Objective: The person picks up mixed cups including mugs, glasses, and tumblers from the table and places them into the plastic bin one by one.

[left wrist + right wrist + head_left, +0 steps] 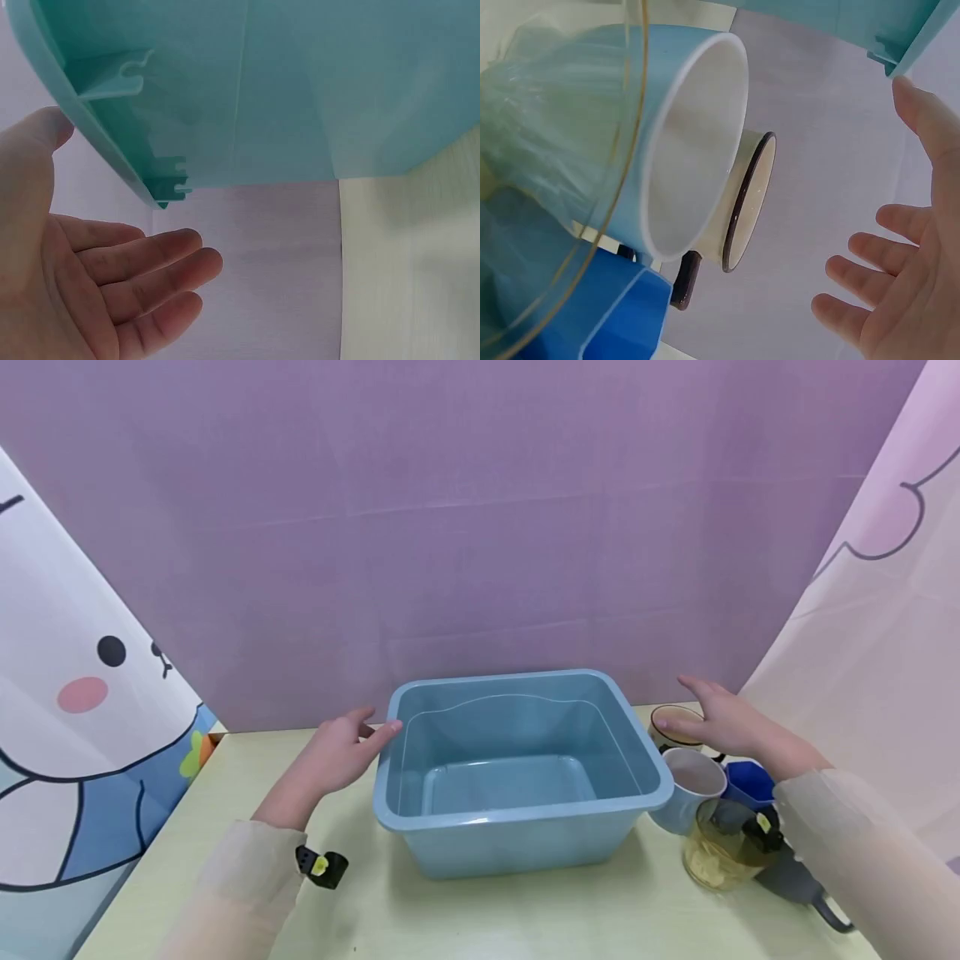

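Observation:
A light blue plastic basin point(517, 852) stands upright on the table, with nothing inside. Just left of its rim is my left hand point(337, 760), fingers loosely extended; its thumb point(54, 127) lies at the rim's outer edge, and contact is hard to tell. My right hand point(731, 722) hovers over the cups right of the basin, fingers spread and holding nothing. Below it are a cream mug point(754, 202) with a dark rim, a light blue cup point(671, 806) with a white inside, a deep blue angular cup point(750, 783) and an amber-tinted glass point(705, 864).
A dark grey cup point(791, 881) with a handle lies partly hidden under the right sleeve. Behind the pale table point(510, 918) hangs a purple cloth point(480, 543). Printed cloths hang at both sides, and the left one point(75, 760) shows a cartoon animal.

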`<action>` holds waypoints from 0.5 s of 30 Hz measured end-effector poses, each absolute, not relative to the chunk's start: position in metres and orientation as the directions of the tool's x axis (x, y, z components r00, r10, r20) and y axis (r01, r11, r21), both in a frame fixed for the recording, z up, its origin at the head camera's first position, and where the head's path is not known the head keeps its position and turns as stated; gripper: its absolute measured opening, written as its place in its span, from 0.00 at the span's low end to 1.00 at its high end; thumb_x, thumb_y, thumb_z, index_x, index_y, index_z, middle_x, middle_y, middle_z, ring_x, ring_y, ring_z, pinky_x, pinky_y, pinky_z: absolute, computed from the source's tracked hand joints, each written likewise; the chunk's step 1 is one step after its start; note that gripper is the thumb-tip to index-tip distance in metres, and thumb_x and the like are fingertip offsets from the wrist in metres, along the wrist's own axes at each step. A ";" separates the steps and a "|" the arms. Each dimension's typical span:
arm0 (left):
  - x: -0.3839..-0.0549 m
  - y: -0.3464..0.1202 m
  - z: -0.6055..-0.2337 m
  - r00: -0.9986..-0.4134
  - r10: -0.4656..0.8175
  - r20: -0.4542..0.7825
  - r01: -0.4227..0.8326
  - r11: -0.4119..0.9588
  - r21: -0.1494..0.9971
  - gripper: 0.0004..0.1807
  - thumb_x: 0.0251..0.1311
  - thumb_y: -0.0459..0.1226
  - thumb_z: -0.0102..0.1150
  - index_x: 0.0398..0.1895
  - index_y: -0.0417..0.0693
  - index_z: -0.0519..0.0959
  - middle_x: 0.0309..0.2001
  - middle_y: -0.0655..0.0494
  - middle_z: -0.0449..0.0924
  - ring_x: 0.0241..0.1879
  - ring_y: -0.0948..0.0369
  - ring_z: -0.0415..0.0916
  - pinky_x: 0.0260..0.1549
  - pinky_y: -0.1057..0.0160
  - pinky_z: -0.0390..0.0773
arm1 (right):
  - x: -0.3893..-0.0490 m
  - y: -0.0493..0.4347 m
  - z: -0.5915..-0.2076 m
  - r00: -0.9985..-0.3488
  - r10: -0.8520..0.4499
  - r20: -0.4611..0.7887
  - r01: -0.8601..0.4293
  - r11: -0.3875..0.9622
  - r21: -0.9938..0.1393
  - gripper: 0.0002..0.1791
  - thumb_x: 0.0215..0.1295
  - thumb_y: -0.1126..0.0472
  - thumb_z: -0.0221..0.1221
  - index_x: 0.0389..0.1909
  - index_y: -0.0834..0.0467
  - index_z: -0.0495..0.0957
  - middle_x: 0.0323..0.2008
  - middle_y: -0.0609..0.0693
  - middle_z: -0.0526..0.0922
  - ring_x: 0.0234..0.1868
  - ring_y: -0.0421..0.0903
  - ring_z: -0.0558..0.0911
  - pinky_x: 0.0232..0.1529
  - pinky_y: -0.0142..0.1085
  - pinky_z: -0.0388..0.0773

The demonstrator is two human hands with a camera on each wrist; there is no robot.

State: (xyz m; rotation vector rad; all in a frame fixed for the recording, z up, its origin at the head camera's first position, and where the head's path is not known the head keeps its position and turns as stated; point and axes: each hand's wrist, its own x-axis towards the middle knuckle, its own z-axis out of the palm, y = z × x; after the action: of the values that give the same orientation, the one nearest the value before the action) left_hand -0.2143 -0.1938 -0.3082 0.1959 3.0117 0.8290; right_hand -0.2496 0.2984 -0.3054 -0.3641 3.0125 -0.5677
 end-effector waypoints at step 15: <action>-0.214 -0.188 -0.307 -0.993 0.107 0.041 0.112 0.827 0.552 0.39 0.63 0.61 0.46 0.63 0.39 0.67 0.45 0.44 0.81 0.40 0.54 0.80 0.37 0.54 0.82 | -0.253 0.302 -0.312 -0.971 -0.238 -0.020 -0.210 0.892 -0.399 0.55 0.60 0.38 0.57 0.72 0.68 0.42 0.68 0.75 0.50 0.66 0.76 0.53 0.58 0.71 0.55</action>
State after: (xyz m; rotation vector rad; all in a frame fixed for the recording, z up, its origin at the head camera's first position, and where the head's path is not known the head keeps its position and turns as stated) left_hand -0.2136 -0.1877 -0.3072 0.1800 3.0104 0.9099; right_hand -0.2534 0.3017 -0.3119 -0.3546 2.9896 -0.6190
